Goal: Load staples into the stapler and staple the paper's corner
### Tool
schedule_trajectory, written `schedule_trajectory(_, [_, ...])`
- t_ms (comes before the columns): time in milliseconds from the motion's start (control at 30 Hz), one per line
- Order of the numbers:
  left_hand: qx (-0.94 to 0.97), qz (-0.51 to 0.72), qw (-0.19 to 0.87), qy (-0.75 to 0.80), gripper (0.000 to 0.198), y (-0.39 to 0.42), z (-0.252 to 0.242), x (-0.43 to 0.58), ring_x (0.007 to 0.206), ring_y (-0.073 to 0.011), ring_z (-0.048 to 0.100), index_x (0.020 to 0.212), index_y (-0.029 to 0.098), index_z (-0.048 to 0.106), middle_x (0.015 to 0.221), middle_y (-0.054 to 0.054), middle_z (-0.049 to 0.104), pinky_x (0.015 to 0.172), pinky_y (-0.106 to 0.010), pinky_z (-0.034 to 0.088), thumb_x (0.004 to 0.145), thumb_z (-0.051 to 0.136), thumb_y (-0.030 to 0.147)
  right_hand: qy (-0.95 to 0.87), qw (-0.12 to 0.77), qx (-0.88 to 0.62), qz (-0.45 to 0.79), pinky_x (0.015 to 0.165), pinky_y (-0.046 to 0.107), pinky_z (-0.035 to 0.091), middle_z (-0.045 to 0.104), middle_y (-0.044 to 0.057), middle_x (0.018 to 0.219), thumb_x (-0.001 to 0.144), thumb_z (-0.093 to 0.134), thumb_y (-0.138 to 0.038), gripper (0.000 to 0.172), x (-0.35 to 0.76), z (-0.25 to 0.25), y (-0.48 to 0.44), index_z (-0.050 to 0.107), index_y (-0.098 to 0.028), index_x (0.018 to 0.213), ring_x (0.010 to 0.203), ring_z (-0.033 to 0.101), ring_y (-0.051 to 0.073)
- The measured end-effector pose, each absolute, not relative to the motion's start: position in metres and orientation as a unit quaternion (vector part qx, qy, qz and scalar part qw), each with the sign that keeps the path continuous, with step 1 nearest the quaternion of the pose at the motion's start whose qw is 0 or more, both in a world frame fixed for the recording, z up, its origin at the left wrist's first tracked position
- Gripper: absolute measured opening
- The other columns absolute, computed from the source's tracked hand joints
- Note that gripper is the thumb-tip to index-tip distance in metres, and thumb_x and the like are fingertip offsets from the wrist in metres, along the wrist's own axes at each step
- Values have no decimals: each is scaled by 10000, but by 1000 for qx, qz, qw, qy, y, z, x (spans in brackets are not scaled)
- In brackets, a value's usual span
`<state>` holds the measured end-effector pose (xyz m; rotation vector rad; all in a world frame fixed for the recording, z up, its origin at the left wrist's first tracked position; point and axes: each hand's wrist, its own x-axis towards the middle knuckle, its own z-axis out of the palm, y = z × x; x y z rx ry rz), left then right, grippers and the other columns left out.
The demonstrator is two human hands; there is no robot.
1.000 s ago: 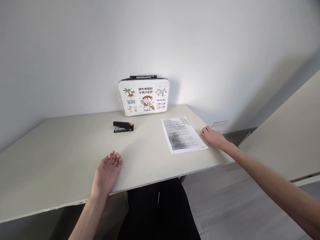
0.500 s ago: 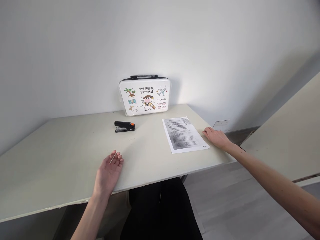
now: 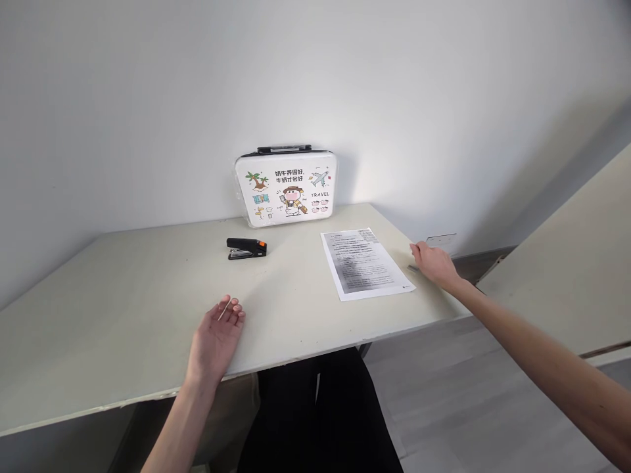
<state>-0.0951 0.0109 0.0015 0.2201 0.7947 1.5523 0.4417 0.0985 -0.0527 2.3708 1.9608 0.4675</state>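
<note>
My left hand (image 3: 217, 338) rests palm up near the front edge of the table, its fingers loosely curled and apart. A thin pale line shows between those fingers; whether it is a small stick or a gap, I cannot tell. Beyond the hand lies a black stapler (image 3: 247, 248) with an orange patch. My right hand (image 3: 434, 264) is closed at the table's right edge, beside a printed sheet of paper (image 3: 367, 264) but apart from it. A small grey strip (image 3: 413, 268) shows just below its fingertips. What the fingers hold is hidden.
A white case (image 3: 287, 188) with cartoon prints and a black handle stands against the wall at the back of the pale table (image 3: 123, 315). A wall socket plate (image 3: 440, 240) and another pale panel (image 3: 557, 276) are to the right.
My right hand has moved slightly right and up, so the small grey strip below its fingertips shows more plainly. The left hand, stapler and paper remain in place.
</note>
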Motion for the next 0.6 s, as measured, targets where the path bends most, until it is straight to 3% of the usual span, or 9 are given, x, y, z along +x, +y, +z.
schedule_trajectory(267, [101,681,643,335,214,12,-2,-98,760,-138,644,945,103,702,870,-76,637,707,-244,603,967,490,87,673,34,727,130,681,314,401,754,166,870,1136,317,-410,382,433,-53,96,574,-127,1130,824,754,309])
schedule_trajectory(500, [97,684,641,334,208,12,-1,-97,739,-136,650,950,97,697,853,-70,631,697,-242,597,969,490,89,704,46,698,124,674,312,416,734,193,1115,1134,286,-450,408,436,-58,84,566,-154,1113,853,742,279])
schedule_trajectory(600, [96,683,645,329,219,12,-2,-98,745,-133,645,959,96,694,855,-69,630,700,-241,596,978,476,84,709,46,694,117,671,306,411,725,191,1126,1134,293,-434,394,436,-59,84,566,-152,1109,844,737,271])
